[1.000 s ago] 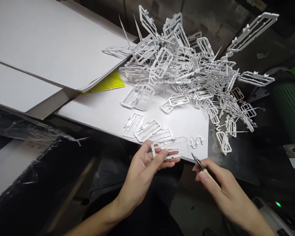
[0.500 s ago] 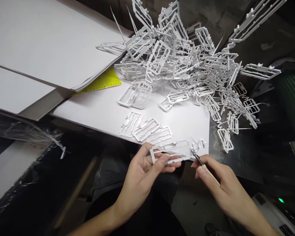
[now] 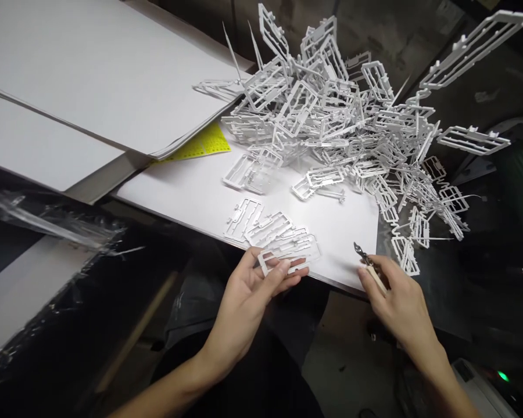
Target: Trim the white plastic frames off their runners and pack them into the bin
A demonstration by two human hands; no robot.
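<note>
My left hand pinches a white plastic frame by its left end, thumb on top and fingers beneath. This frame is held just over the front edge of the white work surface. In my right hand are small cutting nippers with pale handles, their metal tip pointing up and left, apart from the frame. Directly behind my left hand, several loose white frames lie overlapping on the surface.
A tangled heap of white plastic frames on sprues covers the back and right. At the left, large white sheets overlie a yellow printed sheet. Clear plastic wrap hangs at the lower left. A green light glows at the lower right.
The nippers have moved away from the held frame, to the right. The curly sprue piece at the frame's right end is gone from there. My left hand has brought the frame slightly left.
</note>
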